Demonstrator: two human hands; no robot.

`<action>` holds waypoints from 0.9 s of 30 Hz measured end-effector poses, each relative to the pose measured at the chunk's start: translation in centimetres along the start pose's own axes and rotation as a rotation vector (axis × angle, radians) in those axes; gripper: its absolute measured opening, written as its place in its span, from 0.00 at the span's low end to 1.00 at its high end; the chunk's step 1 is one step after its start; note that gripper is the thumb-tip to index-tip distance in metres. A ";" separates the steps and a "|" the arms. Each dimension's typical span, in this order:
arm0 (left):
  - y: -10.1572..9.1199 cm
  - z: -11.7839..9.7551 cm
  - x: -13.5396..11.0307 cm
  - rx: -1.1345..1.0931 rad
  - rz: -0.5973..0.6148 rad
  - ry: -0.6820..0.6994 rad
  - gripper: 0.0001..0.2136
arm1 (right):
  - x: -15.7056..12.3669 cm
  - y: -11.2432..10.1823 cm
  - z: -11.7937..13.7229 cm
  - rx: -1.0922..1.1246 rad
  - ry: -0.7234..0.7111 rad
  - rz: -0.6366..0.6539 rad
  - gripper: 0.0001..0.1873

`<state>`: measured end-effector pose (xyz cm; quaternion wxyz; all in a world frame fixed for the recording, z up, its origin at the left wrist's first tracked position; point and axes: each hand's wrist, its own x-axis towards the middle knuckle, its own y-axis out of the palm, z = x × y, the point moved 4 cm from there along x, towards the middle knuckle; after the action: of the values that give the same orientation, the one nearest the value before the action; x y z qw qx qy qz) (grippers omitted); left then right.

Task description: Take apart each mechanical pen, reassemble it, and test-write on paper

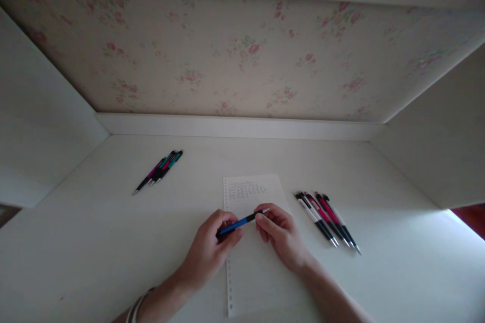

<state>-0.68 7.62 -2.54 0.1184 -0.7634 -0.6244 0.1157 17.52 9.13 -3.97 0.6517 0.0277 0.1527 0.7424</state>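
Observation:
A blue pen (238, 224) with a black grip and a silver tip is held between both hands, over a sheet of paper (257, 277). Its rear end is pinched by my left hand (211, 243). At the tip end, the thumb and fingers of my right hand (281, 236) close on the black grip. The paper has punched holes along its left edge and several lines of handwriting near its top; the hands cover part of its middle.
Several white and pink pens (328, 219) with black grips lie to the right of the paper. Further back on the left sits a bunch of dark, green and purple pens (161, 169). White side panels and a flowered back wall (242, 60) enclose the white desk (94, 252).

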 end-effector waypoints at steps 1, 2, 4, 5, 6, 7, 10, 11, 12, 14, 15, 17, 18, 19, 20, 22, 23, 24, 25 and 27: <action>0.0 -0.1 0.1 0.016 -0.003 0.004 0.10 | 0.0 0.0 0.0 0.007 0.001 0.001 0.16; 0.0 -0.2 0.1 0.021 -0.004 0.005 0.10 | 0.0 0.0 0.0 0.012 0.002 0.001 0.16; 0.0 -0.2 0.2 0.012 0.001 -0.003 0.11 | 0.0 -0.1 -0.2 0.020 0.005 0.005 0.16; 0.0 -0.1 0.2 0.006 0.006 -0.008 0.11 | 0.0 -0.2 -0.3 0.023 0.006 0.010 0.16; 0.0 0.0 0.2 0.001 0.011 -0.012 0.11 | 0.0 -0.2 -0.4 0.026 0.007 0.015 0.16; 0.0 0.0 0.2 -0.003 0.013 -0.017 0.12 | 0.0 -0.2 -0.5 0.030 0.008 0.020 0.16; 0.0 0.2 0.1 -0.003 0.018 -0.031 0.13 | 0.0 -0.3 -0.7 0.043 0.010 0.033 0.16; 0.0 0.1 0.1 -0.001 0.017 -0.033 0.13 | 0.0 -0.3 -0.6 0.050 0.010 0.036 0.17; 0.0 0.1 0.1 -0.001 0.017 -0.034 0.13 | 0.0 -0.3 -0.6 0.057 0.011 0.037 0.18; 0.1 0.0 0.1 -0.005 0.023 -0.033 0.12 | 0.0 -0.2 -0.5 0.069 0.014 0.039 0.20; 0.1 -0.1 0.1 -0.009 0.027 -0.030 0.12 | 0.0 -0.2 -0.5 0.070 0.014 0.039 0.20; 0.1 -0.2 0.0 -0.017 0.029 -0.028 0.12 | 0.0 -0.2 -0.4 0.063 0.010 0.041 0.20; 0.1 -0.2 0.0 -0.019 0.026 -0.028 0.12 | 0.0 -0.1 -0.3 0.057 0.004 0.043 0.19; 0.0 -0.2 0.0 -0.022 0.021 -0.027 0.12 | -0.1 -0.1 -0.2 0.051 -0.002 0.046 0.18; 0.0 -0.2 0.0 -0.026 0.015 -0.026 0.12 | -0.1 0.0 -0.2 0.044 -0.009 0.049 0.16; 0.0 -0.2 0.1 -0.031 0.010 -0.027 0.12 | -0.1 0.0 -0.1 0.025 -0.017 0.050 0.15; 0.0 -0.2 0.1 -0.033 0.009 -0.028 0.12 | -0.1 0.0 -0.1 0.011 -0.017 0.047 0.15; 0.0 -0.2 0.1 -0.032 0.005 -0.032 0.13 | -0.1 0.1 -0.1 -0.007 -0.015 0.043 0.16; 0.0 -0.1 0.1 -0.032 0.000 -0.037 0.13 | -0.1 0.1 -0.2 -0.025 -0.010 0.041 0.16; 0.0 0.0 0.1 -0.037 -0.008 -0.056 0.14 | 0.0 0.1 -0.3 -0.053 -0.002 0.044 0.16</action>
<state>-0.65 7.67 -2.54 0.0874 -0.7594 -0.6326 0.1248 17.40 9.04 -4.25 0.6359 0.0144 0.1317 0.7603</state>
